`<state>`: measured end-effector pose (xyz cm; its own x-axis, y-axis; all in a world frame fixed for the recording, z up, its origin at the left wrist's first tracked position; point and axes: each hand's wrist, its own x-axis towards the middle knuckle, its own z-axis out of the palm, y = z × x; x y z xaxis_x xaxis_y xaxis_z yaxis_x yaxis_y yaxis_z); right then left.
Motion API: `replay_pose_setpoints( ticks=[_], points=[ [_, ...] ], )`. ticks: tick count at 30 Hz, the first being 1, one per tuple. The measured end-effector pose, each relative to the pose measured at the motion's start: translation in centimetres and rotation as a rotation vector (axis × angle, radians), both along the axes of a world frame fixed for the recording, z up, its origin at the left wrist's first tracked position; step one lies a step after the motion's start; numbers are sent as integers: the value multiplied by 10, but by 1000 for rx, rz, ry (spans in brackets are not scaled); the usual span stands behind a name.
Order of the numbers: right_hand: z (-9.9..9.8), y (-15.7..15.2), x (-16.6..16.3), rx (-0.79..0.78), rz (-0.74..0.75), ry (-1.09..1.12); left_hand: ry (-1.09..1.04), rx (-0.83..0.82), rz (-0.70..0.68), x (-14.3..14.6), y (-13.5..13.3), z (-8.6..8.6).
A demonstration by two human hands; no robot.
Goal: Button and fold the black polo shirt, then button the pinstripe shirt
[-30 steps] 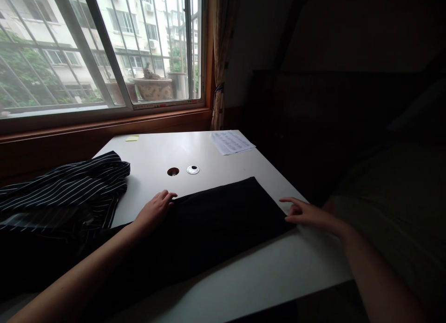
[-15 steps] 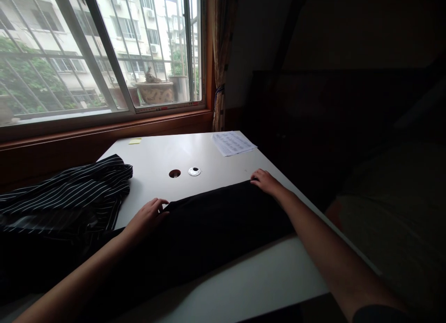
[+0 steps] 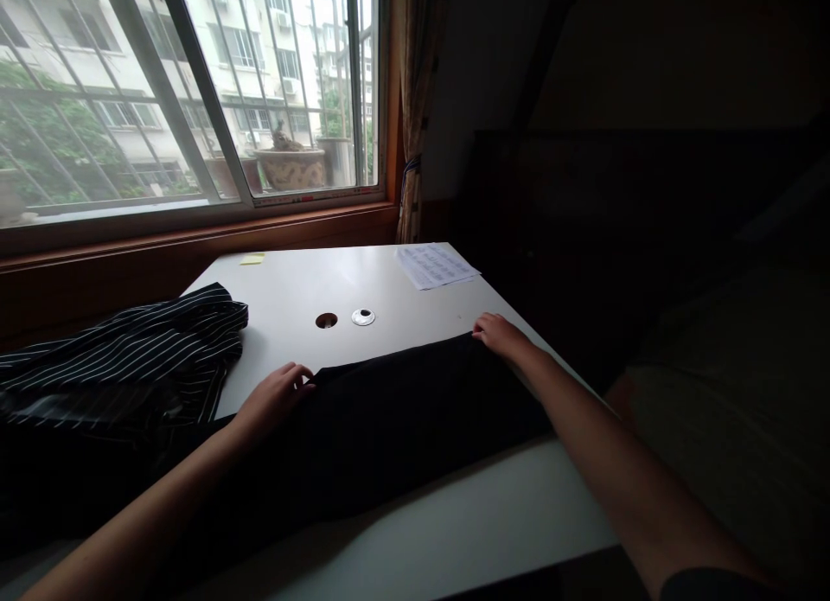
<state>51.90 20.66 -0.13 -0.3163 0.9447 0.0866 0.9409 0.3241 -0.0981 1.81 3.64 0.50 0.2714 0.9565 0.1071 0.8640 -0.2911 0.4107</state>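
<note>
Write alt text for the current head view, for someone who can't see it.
A person's left hand touches the far edge of a black cloth on a white table, while the right hand appears to pinch its far right corner. A striped garment lies bunched at left; printed sheets lie farther back, near a barred window.

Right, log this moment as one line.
left hand: at black cloth, far edge | right hand: pinching its far right corner | striped garment: bunched, left on white table

The bright window (image 3: pixel 213 91) makes my table (image 3: pixel 291 285) shine, but my black cloth (image 3: pixel 395 411) looks very dark.
</note>
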Motion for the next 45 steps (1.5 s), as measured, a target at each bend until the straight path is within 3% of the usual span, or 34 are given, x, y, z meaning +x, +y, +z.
replay_pose_setpoints(
  ticks=[10,15,20,22,25,29,36,41,45],
  points=[
    [24,-4,-12,-52,-49,-119,35,14,44,-44,-29,0],
    [39,-27,-58,61,-31,-97,61,78,24,-47,-33,5],
    [29,-89,-154,102,280,3,214,260,-197,-2,-28,9],
    [14,-118,-186,79,545,137,269,244,-292,19,-27,5],
    [-8,-145,-208,-1,649,203,290,168,-279,35,-26,-5],
    [-17,-138,-185,-83,594,184,289,94,-191,23,-25,-14],
    [-14,-95,-87,-97,352,115,317,88,-194,-19,-38,-15],
    [-21,-81,-29,-68,233,63,296,80,-162,-73,-55,-13],
    [-28,-78,-4,-74,120,48,175,96,-54,-119,-76,-13]
  ],
)
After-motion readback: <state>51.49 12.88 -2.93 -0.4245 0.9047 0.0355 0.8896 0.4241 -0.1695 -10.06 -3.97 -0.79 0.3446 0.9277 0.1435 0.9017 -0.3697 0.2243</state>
